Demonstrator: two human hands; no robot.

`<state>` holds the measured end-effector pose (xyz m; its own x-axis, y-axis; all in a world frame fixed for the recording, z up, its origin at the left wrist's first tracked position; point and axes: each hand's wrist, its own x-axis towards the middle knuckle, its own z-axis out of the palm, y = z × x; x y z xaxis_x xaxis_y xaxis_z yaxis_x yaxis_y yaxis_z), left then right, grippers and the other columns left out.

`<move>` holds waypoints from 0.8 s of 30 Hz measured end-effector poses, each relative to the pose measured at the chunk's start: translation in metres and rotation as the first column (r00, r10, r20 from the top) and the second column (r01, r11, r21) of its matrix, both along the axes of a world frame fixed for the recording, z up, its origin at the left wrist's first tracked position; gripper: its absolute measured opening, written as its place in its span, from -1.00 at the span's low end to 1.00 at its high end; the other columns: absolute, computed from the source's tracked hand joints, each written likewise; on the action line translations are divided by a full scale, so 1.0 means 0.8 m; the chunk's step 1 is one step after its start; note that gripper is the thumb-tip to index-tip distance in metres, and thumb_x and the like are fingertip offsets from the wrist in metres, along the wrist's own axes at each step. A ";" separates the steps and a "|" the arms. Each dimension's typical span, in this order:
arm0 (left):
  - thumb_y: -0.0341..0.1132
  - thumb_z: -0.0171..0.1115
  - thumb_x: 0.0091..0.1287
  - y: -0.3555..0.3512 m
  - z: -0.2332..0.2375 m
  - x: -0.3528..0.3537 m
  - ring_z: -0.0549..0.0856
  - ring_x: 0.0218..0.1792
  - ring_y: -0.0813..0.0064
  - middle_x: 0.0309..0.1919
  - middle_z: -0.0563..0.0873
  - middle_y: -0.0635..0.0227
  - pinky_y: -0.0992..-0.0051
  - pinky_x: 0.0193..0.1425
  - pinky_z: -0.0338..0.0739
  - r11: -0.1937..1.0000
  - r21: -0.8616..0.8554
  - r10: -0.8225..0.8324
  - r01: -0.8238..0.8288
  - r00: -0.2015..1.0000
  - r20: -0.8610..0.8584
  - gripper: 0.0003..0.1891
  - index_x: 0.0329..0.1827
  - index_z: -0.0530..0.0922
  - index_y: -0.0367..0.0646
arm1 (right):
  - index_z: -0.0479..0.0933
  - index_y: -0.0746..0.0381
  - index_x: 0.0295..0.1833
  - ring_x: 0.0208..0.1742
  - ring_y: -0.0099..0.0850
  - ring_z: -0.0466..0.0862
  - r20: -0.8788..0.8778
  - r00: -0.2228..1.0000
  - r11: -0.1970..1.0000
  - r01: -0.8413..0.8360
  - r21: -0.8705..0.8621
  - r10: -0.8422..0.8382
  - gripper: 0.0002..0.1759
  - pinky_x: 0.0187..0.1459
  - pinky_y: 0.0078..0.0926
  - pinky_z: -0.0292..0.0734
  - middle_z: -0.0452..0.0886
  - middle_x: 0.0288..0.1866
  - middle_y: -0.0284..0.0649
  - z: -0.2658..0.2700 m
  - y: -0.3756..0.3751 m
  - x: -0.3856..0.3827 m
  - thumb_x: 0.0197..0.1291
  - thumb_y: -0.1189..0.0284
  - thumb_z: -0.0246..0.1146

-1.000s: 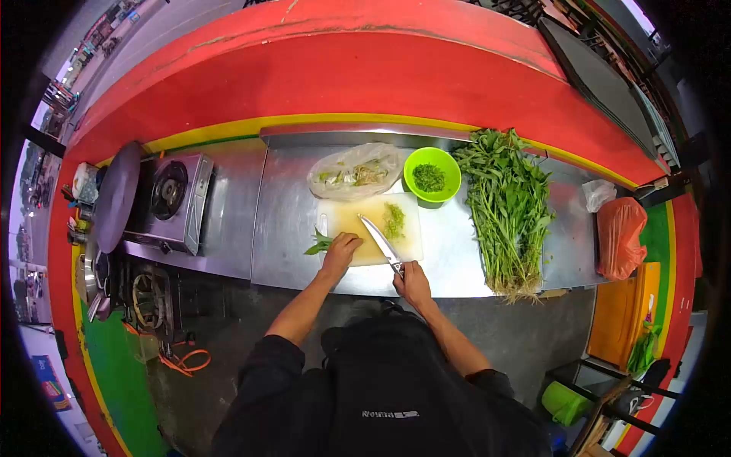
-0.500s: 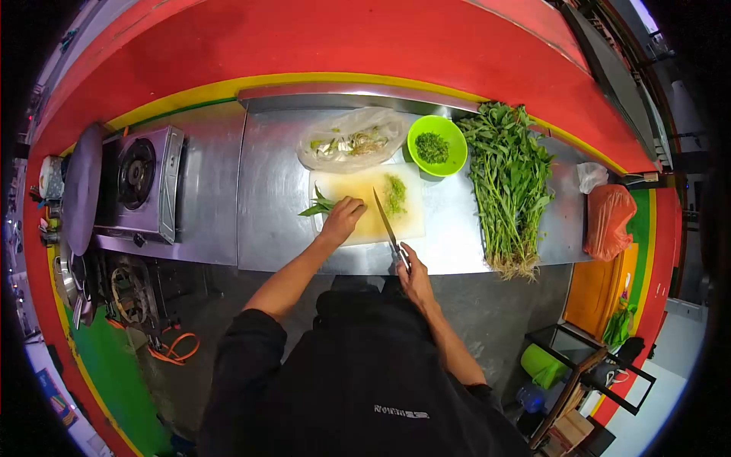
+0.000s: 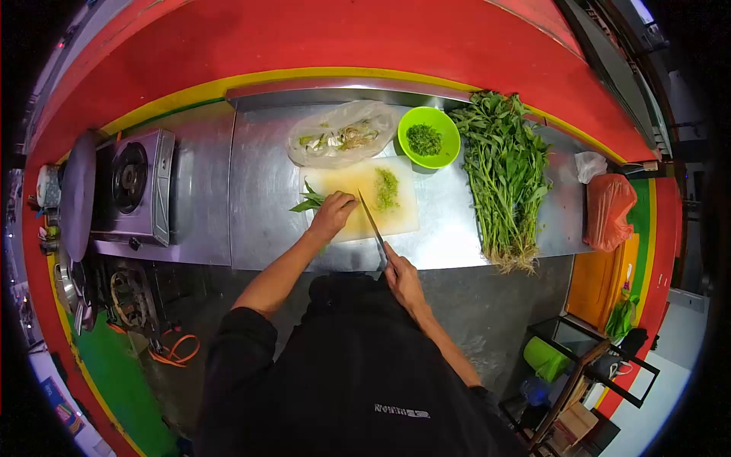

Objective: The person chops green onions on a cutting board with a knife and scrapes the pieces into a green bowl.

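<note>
My left hand (image 3: 333, 215) is closed over a bunch of green leaves (image 3: 308, 199) at the left side of the white cutting board (image 3: 401, 217). In my right hand (image 3: 403, 279) is a knife (image 3: 371, 221), its blade slanting up and left across the board, with the tip close to my left fingers. To the right of the blade lies a pile of finely chopped greens (image 3: 387, 189). A lime-green bowl (image 3: 451, 142) behind the board's right corner holds darker chopped greens (image 3: 423, 140).
Behind the board lies a clear plastic bag (image 3: 335, 156) with plant scraps. A large bundle of leafy stems with roots (image 3: 506, 179) lies to the right, a red plastic bag (image 3: 610, 212) beyond it. At the left stands a gas stove (image 3: 133, 183).
The knife and my right hand have moved left, bringing the blade closer to my left hand. The whole view has shifted slightly.
</note>
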<state>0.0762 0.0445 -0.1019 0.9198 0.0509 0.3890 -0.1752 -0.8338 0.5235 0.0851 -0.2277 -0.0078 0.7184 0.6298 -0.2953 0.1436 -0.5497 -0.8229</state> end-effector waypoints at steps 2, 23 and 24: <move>-0.55 0.30 0.15 0.001 -0.002 0.002 0.67 -0.03 0.21 -0.09 0.72 0.27 0.25 0.12 0.59 0.999 -0.031 -0.010 0.010 1.000 0.001 -0.72 -0.06 0.73 -0.24 | 0.38 0.16 0.57 -0.38 -0.30 0.54 0.038 0.999 0.999 -0.016 0.029 0.014 -0.26 -0.24 -0.31 0.53 0.53 -0.36 -0.12 -0.006 -0.003 0.002 0.24 0.74 0.17; -0.55 0.31 0.12 0.000 0.002 0.001 0.66 0.01 0.22 -0.05 0.72 0.31 0.25 0.11 0.57 1.000 0.009 -0.007 0.007 0.997 -0.074 -0.64 0.02 0.72 -0.18 | 0.13 0.03 0.68 -0.34 0.17 0.66 0.249 0.950 0.980 -0.166 -0.108 0.188 -0.26 -0.25 0.12 0.59 0.58 -0.29 0.15 -0.071 0.026 0.023 0.44 0.51 0.14; -0.54 0.31 0.12 -0.001 0.003 -0.001 0.66 0.02 0.22 -0.04 0.72 0.31 0.25 0.12 0.56 1.000 0.025 -0.007 0.008 0.998 -0.059 -0.64 0.03 0.71 -0.19 | 0.19 0.07 0.65 -0.33 0.15 0.65 0.247 0.955 0.986 -0.151 -0.076 0.165 -0.30 -0.24 0.10 0.56 0.59 -0.34 0.15 -0.069 0.027 0.025 0.44 0.52 0.15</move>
<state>0.0755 0.0435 -0.0995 0.9415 0.0349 0.3353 -0.1511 -0.8456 0.5121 0.1052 -0.2058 -0.0633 0.6666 0.7291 -0.1553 0.4307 -0.5467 -0.7180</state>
